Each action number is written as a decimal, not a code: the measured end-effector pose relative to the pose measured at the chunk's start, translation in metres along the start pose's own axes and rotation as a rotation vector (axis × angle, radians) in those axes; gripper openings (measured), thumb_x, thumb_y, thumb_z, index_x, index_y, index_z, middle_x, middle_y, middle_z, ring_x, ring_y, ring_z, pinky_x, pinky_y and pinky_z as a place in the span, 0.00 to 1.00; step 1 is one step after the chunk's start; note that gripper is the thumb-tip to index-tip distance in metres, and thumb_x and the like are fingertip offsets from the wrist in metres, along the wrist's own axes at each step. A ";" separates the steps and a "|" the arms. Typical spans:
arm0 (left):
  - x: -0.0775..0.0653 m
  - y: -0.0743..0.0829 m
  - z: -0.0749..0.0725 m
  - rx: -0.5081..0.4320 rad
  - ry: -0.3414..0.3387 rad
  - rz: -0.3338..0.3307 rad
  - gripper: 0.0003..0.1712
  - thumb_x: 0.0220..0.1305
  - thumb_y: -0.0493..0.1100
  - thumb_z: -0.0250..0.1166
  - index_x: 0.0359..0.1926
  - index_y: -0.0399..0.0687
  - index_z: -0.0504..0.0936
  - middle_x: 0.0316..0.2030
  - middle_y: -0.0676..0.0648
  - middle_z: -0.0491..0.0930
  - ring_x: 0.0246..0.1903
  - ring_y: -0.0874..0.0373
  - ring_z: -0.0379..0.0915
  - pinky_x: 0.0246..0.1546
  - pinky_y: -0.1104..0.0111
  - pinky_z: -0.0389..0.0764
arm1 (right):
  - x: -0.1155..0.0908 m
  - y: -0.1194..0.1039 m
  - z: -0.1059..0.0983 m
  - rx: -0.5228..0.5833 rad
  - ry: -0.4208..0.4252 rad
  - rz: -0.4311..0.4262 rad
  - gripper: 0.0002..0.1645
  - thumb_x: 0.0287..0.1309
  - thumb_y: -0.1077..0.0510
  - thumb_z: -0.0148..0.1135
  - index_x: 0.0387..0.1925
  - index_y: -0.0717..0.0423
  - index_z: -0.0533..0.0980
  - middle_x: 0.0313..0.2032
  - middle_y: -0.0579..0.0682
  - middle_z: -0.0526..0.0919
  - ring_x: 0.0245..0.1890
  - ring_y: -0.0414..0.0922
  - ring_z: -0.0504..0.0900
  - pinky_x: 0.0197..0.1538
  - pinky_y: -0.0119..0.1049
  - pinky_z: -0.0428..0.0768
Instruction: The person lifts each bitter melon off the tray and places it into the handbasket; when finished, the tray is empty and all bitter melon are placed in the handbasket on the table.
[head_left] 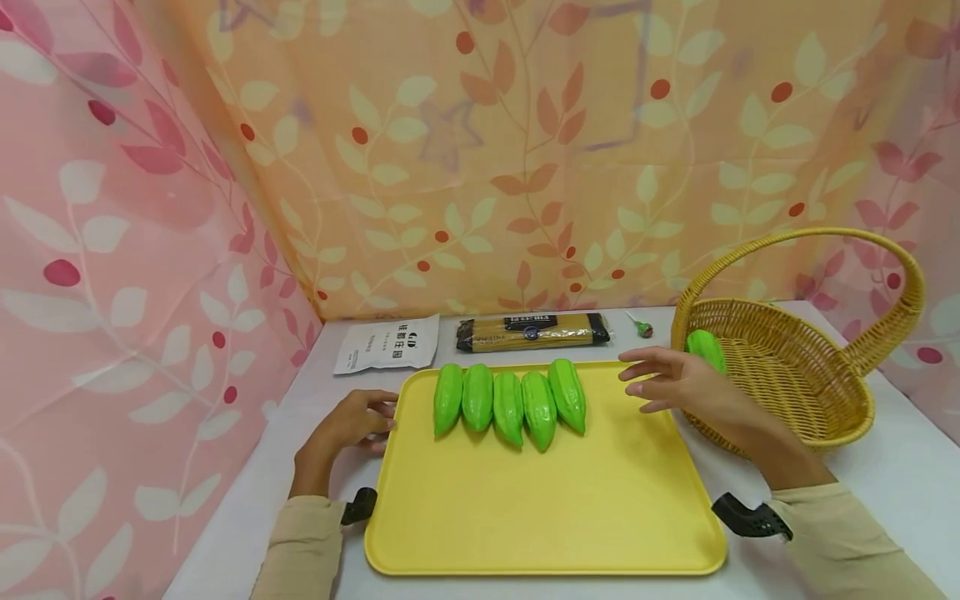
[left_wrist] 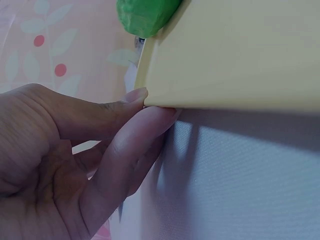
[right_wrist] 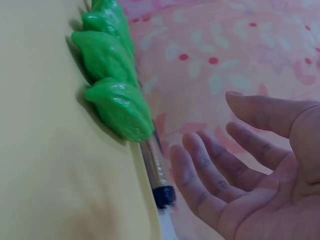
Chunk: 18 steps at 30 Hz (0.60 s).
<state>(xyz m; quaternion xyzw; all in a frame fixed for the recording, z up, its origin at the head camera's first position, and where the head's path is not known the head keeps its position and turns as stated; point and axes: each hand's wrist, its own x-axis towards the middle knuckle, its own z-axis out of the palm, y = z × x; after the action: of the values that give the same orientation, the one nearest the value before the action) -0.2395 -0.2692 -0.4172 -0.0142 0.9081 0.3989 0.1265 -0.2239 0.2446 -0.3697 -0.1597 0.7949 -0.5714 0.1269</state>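
My left hand [head_left: 351, 427] is at the left rim of a yellow tray [head_left: 543, 512]; the left wrist view shows its thumb and fingertips pinching the tray's edge. Several glossy green, ridged fruits with pointed ends [head_left: 507, 408] lie side by side in a row along the tray's far side. Above the tray's far right corner, my right hand [head_left: 693, 387] holds nothing, its fingers loosely spread in the right wrist view. Just behind that hand stands a wicker basket [head_left: 795, 367] with one more green fruit [head_left: 707, 350] inside, partly hidden by the hand and basket rim.
Behind the tray lie a white packet [head_left: 388, 343], a clear pack of noodles with black ends [head_left: 532, 332] and a small green-and-red lollipop [head_left: 642, 327]. The basket's tall handle [head_left: 810, 233] arches up at the right. Patterned cloth [head_left: 480, 167] hangs along the back and sides.
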 end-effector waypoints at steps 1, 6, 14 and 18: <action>0.000 0.000 0.000 -0.005 0.002 -0.005 0.29 0.66 0.33 0.70 0.68 0.36 0.79 0.48 0.40 0.84 0.39 0.54 0.79 0.34 0.65 0.86 | 0.003 0.002 0.003 0.000 -0.002 0.011 0.36 0.71 0.56 0.68 0.74 0.63 0.68 0.61 0.66 0.79 0.55 0.49 0.86 0.52 0.46 0.88; 0.000 0.001 0.000 0.000 0.002 0.008 0.30 0.66 0.33 0.70 0.68 0.36 0.79 0.48 0.40 0.84 0.39 0.54 0.79 0.34 0.64 0.86 | 0.017 0.010 0.014 0.008 -0.016 0.044 0.36 0.71 0.55 0.68 0.74 0.62 0.68 0.65 0.73 0.74 0.61 0.63 0.82 0.53 0.47 0.88; 0.000 0.001 0.000 -0.002 0.003 -0.006 0.30 0.66 0.33 0.70 0.68 0.36 0.79 0.47 0.41 0.84 0.38 0.54 0.78 0.35 0.65 0.86 | 0.038 0.022 0.026 0.030 -0.065 0.063 0.39 0.72 0.58 0.67 0.76 0.67 0.63 0.66 0.76 0.71 0.59 0.65 0.82 0.54 0.52 0.88; 0.000 0.002 0.001 -0.004 0.003 -0.013 0.30 0.66 0.33 0.70 0.69 0.36 0.79 0.47 0.41 0.83 0.38 0.54 0.79 0.34 0.65 0.86 | 0.047 0.026 0.032 0.034 -0.088 0.072 0.39 0.72 0.59 0.66 0.77 0.68 0.62 0.67 0.76 0.71 0.57 0.63 0.85 0.54 0.54 0.88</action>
<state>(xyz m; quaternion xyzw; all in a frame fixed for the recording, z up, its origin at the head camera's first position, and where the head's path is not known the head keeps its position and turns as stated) -0.2391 -0.2673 -0.4162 -0.0211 0.9074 0.3998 0.1275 -0.2573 0.2060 -0.4052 -0.1539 0.7840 -0.5724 0.1847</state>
